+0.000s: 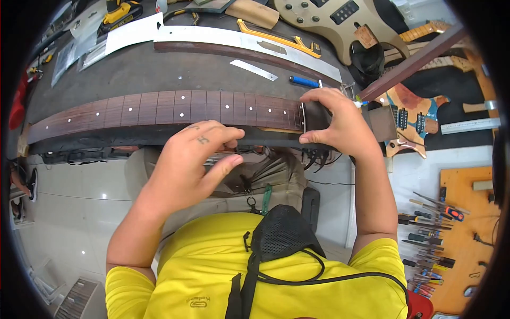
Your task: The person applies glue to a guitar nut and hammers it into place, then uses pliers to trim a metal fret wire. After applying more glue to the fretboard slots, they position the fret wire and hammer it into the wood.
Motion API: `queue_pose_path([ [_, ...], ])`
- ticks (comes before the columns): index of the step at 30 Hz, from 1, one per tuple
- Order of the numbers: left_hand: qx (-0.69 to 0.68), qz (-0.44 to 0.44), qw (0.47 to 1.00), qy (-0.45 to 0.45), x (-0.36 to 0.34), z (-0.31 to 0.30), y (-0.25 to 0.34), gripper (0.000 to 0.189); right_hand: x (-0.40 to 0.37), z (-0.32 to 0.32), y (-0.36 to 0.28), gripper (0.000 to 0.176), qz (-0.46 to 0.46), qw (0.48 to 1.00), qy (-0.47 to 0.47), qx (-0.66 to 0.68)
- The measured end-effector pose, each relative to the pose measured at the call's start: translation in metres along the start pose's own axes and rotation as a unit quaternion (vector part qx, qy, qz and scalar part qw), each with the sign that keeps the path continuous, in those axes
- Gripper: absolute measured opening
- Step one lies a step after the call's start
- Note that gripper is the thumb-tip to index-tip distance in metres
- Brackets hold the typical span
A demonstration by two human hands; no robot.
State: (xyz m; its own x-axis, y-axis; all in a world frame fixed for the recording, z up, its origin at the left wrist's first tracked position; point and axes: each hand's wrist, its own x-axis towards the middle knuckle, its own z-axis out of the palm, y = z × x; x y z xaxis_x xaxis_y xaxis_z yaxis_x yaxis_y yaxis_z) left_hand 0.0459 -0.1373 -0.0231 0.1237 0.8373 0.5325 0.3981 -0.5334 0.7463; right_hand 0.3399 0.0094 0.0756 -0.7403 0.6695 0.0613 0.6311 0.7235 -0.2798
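A guitar neck [159, 110] lies lengthwise along the front of the bench, its dark wooden fretboard marked with pale dots and thin cross lines. My right hand [336, 118] spans its right end, index finger at the far edge and thumb at the near edge. Between those fingertips a thin shiny strip [304, 118] crosses the end of the board. Just in front of the neck's middle hovers my left hand [199, 159], open and holding nothing, thumb and fingers apart.
Behind the neck lie a long white straightedge [212, 36], a yellow-framed saw [279, 38], a small metal plate [254, 69] and a blue-handled tool [304, 81]. Guitar bodies [411, 114] rest at the right. Files and screwdrivers hang on an orange board [465, 234].
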Motion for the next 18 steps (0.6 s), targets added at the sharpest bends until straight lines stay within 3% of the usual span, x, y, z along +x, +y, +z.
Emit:
queue_pose_path([
  [3,-0.021,0.042,0.999,-0.008,-0.006,-0.003,-0.025,0.038,0.006,0.004,0.006,0.078,0.017,1.0,-0.017,0.005],
  [18,-0.084,0.051,0.995,-0.003,-0.007,-0.008,-0.032,0.043,0.01,0.01,0.005,0.083,0.073,0.996,-0.034,0.039],
])
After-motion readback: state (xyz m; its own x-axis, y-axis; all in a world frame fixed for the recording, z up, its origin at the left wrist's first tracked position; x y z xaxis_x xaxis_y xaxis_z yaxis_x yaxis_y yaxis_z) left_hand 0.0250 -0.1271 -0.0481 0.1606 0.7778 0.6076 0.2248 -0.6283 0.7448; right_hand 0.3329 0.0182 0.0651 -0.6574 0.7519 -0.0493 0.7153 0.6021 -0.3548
